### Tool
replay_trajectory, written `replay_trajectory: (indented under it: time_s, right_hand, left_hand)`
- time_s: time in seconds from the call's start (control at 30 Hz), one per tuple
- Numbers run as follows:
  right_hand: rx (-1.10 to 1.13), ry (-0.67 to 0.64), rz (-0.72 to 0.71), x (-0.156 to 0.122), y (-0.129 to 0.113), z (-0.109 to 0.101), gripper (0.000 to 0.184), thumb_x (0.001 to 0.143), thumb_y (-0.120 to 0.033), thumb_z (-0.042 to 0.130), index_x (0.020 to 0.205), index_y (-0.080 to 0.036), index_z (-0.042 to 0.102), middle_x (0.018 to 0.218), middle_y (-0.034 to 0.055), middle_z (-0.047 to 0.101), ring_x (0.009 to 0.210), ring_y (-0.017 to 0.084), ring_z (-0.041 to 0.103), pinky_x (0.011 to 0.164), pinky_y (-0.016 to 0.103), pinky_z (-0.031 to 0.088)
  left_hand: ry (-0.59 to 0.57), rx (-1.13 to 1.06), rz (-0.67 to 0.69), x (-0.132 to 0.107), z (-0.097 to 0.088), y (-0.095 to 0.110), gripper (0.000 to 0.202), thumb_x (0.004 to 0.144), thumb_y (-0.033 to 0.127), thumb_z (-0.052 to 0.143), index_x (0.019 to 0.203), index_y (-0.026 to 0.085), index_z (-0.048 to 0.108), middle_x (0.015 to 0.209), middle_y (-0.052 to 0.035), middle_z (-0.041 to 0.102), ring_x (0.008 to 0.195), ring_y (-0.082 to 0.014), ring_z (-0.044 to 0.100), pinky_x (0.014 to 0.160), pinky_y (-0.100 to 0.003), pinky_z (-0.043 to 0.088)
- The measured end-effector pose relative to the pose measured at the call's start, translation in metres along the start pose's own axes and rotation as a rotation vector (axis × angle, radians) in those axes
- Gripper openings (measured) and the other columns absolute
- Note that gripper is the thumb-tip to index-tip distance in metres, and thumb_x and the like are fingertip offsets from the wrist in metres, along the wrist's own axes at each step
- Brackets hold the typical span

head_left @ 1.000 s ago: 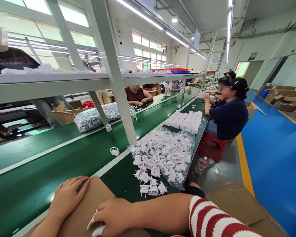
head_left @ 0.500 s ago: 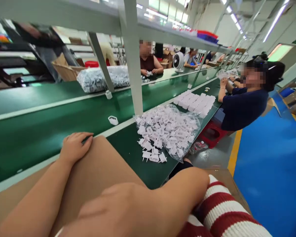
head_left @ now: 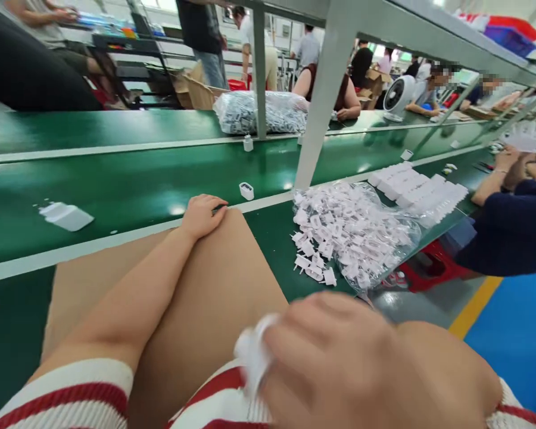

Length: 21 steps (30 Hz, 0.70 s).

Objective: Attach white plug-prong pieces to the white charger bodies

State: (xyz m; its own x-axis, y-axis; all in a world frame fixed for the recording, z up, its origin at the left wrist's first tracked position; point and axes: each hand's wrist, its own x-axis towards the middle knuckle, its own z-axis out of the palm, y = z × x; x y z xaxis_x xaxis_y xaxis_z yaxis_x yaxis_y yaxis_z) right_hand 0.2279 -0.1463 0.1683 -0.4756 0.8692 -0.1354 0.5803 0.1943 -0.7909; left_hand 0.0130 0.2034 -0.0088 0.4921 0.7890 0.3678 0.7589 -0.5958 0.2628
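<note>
My left hand (head_left: pixel 202 215) rests on the far corner of a brown cardboard sheet (head_left: pixel 223 280) on the green bench, fingers curled over its edge around a thin dark thing. Close to the camera and blurred, my right hand (head_left: pixel 339 357) is closed on a crumpled white piece (head_left: pixel 252 354), raised near my striped sleeve. A clear bag spilling white plastic plug parts (head_left: pixel 352 235) lies to the right of the cardboard. One small white part (head_left: pixel 246 190) sits on the belt's edge just beyond my left hand.
A green conveyor belt (head_left: pixel 116 179) runs left to right, with a white part (head_left: pixel 66 216) on it. A grey frame post (head_left: pixel 321 101) stands behind the bag. Rows of white blocks (head_left: pixel 417 187) lie farther right. A co-worker's dark sleeve (head_left: pixel 509 229) is at right; other people sit opposite.
The view has swung left and down. My right hand has lifted close to the camera with the white piece. My left hand stays on the cardboard's corner.
</note>
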Motion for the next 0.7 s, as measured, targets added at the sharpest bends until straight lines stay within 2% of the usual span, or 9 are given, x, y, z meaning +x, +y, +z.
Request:
replay_trajectory:
  time_s: [0.07, 0.1, 0.17, 0.27, 0.33, 0.4, 0.53, 0.63, 0.7]
  right_hand:
    - [-0.396, 0.186, 0.1, 0.023, 0.024, -0.05, 0.03, 0.104, -0.037, 0.052, 0.122, -0.029, 0.075, 0.118, 0.0097, 0.072, 0.122, 0.032, 0.061, 0.102, 0.045, 0.05]
    - [-0.561, 0.263, 0.171, 0.04, 0.039, -0.068, 0.031, 0.103, -0.035, 0.055, 0.126, -0.025, 0.074, 0.12, 0.0113, 0.071, 0.121, 0.032, 0.061, 0.102, 0.045, 0.049]
    - [-0.784, 0.337, 0.311, 0.075, 0.073, -0.085, 0.034, 0.102, -0.021, 0.055, 0.132, -0.018, 0.07, 0.125, 0.0143, 0.071, 0.121, 0.03, 0.062, 0.097, 0.04, 0.049]
    - [-0.924, 0.332, 0.478, 0.113, 0.117, -0.082, 0.024, 0.097, -0.02, 0.063, 0.117, -0.013, 0.074, 0.12, 0.0169, 0.073, 0.119, 0.032, 0.062, 0.092, 0.039, 0.049]
    - [-0.94, 0.296, 0.55, 0.125, 0.132, -0.077, 0.017, 0.093, -0.017, 0.068, 0.106, -0.014, 0.077, 0.114, 0.0165, 0.075, 0.121, 0.033, 0.061, 0.089, 0.038, 0.047]
    - [-0.946, 0.269, 0.574, 0.129, 0.136, -0.075, 0.017, 0.09, -0.01, 0.067, 0.1, -0.015, 0.079, 0.109, 0.0159, 0.077, 0.122, 0.032, 0.061, 0.089, 0.037, 0.046]
    - [-0.952, 0.275, 0.519, 0.132, 0.13, -0.08, 0.036, 0.089, 0.002, 0.055, 0.105, -0.018, 0.08, 0.108, 0.0138, 0.078, 0.116, 0.027, 0.065, 0.093, 0.037, 0.044]
    - [-0.917, 0.297, 0.461, 0.136, 0.128, -0.079, 0.042, 0.089, 0.002, 0.051, 0.111, -0.021, 0.079, 0.113, 0.0104, 0.078, 0.115, 0.025, 0.066, 0.094, 0.035, 0.047]
    - [-0.724, 0.405, 0.37, 0.141, 0.13, -0.074, 0.044, 0.088, -0.001, 0.051, 0.119, -0.021, 0.075, 0.119, 0.0088, 0.077, 0.116, 0.023, 0.066, 0.098, 0.035, 0.05]
  left_hand:
    - [0.016, -0.018, -0.004, 0.002, 0.002, -0.001, 0.045, 0.1, 0.043, 0.044, 0.114, 0.016, 0.078, 0.123, -0.0124, 0.077, 0.121, -0.0311, 0.065, 0.114, -0.05, 0.042]
    - [0.026, -0.029, -0.006, 0.002, 0.002, 0.0, 0.045, 0.1, 0.042, 0.044, 0.113, 0.017, 0.078, 0.123, -0.0129, 0.077, 0.121, -0.032, 0.065, 0.114, -0.051, 0.042]
    - [0.047, -0.054, -0.01, 0.002, 0.002, 0.001, 0.044, 0.099, 0.041, 0.045, 0.112, 0.017, 0.078, 0.122, -0.0141, 0.077, 0.121, -0.0335, 0.065, 0.113, -0.053, 0.042]
    - [0.068, -0.087, -0.012, 0.001, 0.0, 0.004, 0.043, 0.098, 0.04, 0.045, 0.113, 0.017, 0.078, 0.122, -0.0147, 0.077, 0.122, -0.0341, 0.065, 0.112, -0.054, 0.043]
    - [0.077, -0.1, -0.02, 0.001, 0.0, 0.005, 0.043, 0.098, 0.039, 0.045, 0.116, 0.018, 0.078, 0.123, -0.0148, 0.077, 0.123, -0.0344, 0.065, 0.113, -0.054, 0.042]
    - [0.082, -0.106, -0.038, 0.002, 0.0, 0.005, 0.044, 0.099, 0.04, 0.045, 0.121, 0.018, 0.077, 0.127, -0.0153, 0.076, 0.126, -0.035, 0.063, 0.114, -0.055, 0.042]
    - [0.079, -0.107, -0.081, 0.003, 0.003, 0.005, 0.055, 0.1, 0.041, 0.048, 0.147, 0.016, 0.063, 0.14, -0.0168, 0.069, 0.136, -0.036, 0.057, 0.12, -0.055, 0.038]
    - [0.069, -0.105, -0.106, 0.005, 0.007, 0.008, 0.072, 0.1, 0.047, 0.054, 0.165, 0.018, 0.042, 0.164, -0.0201, 0.048, 0.151, -0.0408, 0.043, 0.124, -0.059, 0.032]
    - [0.039, -0.108, -0.099, 0.006, 0.01, 0.011, 0.075, 0.1, 0.052, 0.057, 0.167, 0.024, 0.039, 0.175, -0.0196, 0.029, 0.159, -0.0453, 0.029, 0.126, -0.063, 0.027]
